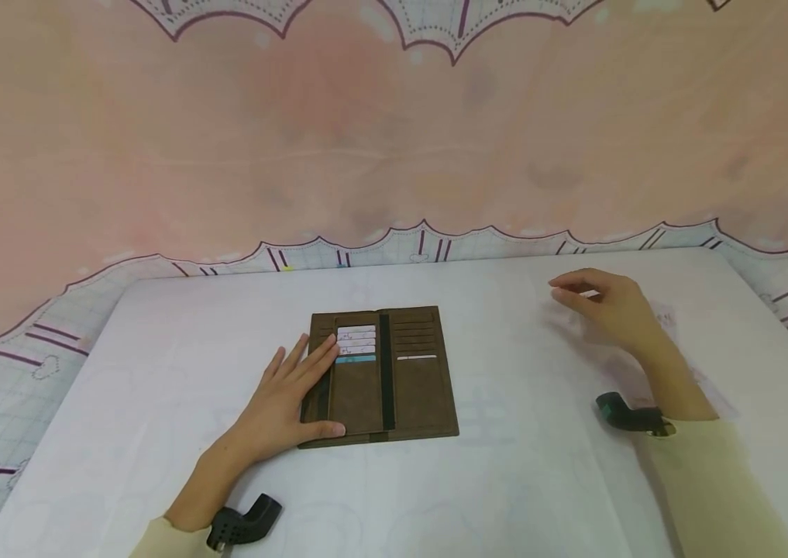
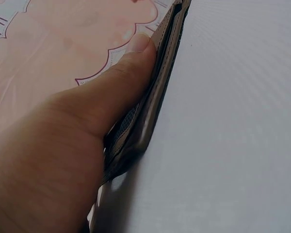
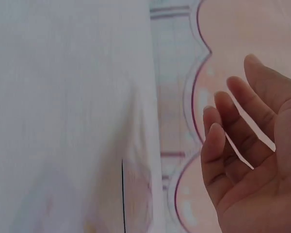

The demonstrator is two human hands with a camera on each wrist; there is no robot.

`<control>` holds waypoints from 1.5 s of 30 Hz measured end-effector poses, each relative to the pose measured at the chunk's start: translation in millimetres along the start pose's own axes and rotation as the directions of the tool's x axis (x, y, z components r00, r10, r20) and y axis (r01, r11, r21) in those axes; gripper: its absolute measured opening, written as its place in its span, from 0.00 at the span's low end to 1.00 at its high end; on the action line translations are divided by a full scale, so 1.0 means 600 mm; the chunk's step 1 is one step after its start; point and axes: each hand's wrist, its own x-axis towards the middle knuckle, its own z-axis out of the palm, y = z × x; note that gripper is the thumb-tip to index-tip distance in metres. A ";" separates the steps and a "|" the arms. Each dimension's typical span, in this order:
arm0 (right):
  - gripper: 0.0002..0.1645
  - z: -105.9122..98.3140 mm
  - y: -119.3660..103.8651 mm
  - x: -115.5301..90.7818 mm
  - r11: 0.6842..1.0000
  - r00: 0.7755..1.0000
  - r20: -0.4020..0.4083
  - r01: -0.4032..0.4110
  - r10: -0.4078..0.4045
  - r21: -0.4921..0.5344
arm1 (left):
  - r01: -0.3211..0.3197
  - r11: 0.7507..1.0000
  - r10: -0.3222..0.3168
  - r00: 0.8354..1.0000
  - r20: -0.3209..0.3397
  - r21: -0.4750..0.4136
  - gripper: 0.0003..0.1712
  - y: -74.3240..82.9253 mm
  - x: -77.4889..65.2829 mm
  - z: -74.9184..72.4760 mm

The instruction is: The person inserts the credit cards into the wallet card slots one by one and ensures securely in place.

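Observation:
A brown wallet (image 1: 424, 395) lies unfolded on the white table, with several white cards (image 1: 356, 341) and a blue-edged card (image 1: 355, 359) in its left-hand slots. One more white card edge (image 1: 417, 357) shows in the right half. My left hand (image 1: 289, 399) rests spread on the wallet's left side; in the left wrist view its thumb (image 2: 131, 68) presses on the wallet's edge (image 2: 157, 97). Off to the right, my right hand (image 1: 603, 306) hovers over the table with loosely bent fingers. Nothing shows in its palm in the right wrist view.
A flat, pale, see-through item (image 1: 710, 391) lies partly under the right forearm; its kind is unclear. In the right wrist view its edge (image 3: 136, 194) shows near the table border. A white cover spans the table (image 1: 505, 496), with a patterned peach cloth (image 1: 338, 155) behind.

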 end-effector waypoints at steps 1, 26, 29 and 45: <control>0.22 -0.009 0.008 -0.004 1.000 1.000 -0.009 -0.020 0.020 -0.011 | 0.002 1.000 -0.002 1.000 0.001 -0.002 0.61 0.000 0.000 0.000; 0.25 -0.090 0.112 -0.152 0.986 0.977 0.143 -0.144 0.155 -0.084 | -0.001 1.000 0.001 1.000 -0.003 0.013 0.61 -0.003 0.001 -0.003; 0.23 -0.080 0.104 -0.158 0.995 0.983 0.162 -0.078 0.088 -0.068 | -0.004 1.000 0.004 1.000 -0.007 0.008 0.60 -0.004 0.001 -0.002; 0.42 -0.046 0.078 -0.163 0.978 0.979 0.170 -0.082 0.115 -0.193 | 0.005 1.000 -0.005 1.000 0.003 0.007 0.60 -0.001 0.001 0.002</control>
